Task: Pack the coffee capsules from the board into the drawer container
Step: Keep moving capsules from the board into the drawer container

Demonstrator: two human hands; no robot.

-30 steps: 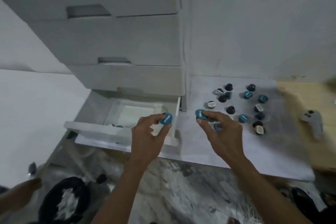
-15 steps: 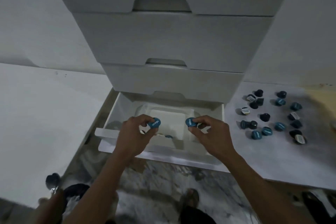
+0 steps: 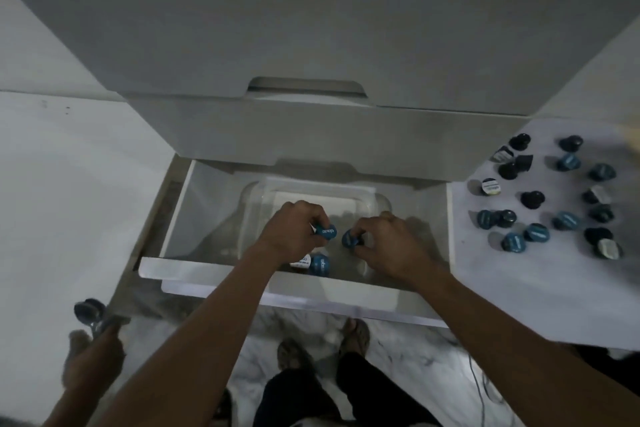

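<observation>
Left hand: the left hand (image 3: pixel 292 230) is reaching down into the open drawer, fingers pinching a blue capsule (image 3: pixel 325 231) by its rim, printed lid facing the camera
Right hand: the right hand (image 3: pixel 391 246) is reaching in beside it, fingertips closing around a second blue capsule (image 3: pixel 349 238), tilted on its side
Between the hands: the two held capsules are sitting close together, just apart, over the middle of the clear tub
Drawer: a white drawer (image 3: pixel 180 215) is standing pulled out from the bottom of a white cabinet (image 3: pixel 311 28), and both hands are working inside it
Tub: a clear plastic tub (image 3: pixel 375 199) is lying in the drawer, under and around both hands
Already packed: below the left hand, near the front of the tub, a blue-lidded capsule (image 3: pixel 320 264) is resting beside a white-lidded capsule (image 3: pixel 302 262), partly hidden by the left wrist
Board: to the right of the right hand, well apart from it, a white board (image 3: pixel 519 270) is lying level with the drawer
Capsules left: a scatter of capsules (image 3: pixel 554 198) is waiting on the board, some blue-lidded, some dark, a few showing white lids
Below the arms: the person's dark trouser legs and two feet (image 3: pixel 325 343) are showing on a marbled floor (image 3: pixel 415 357)
Far left of the left arm: another blurred hand (image 3: pixel 91 360) is showing at the lower edge; what it is holding cannot be told
</observation>
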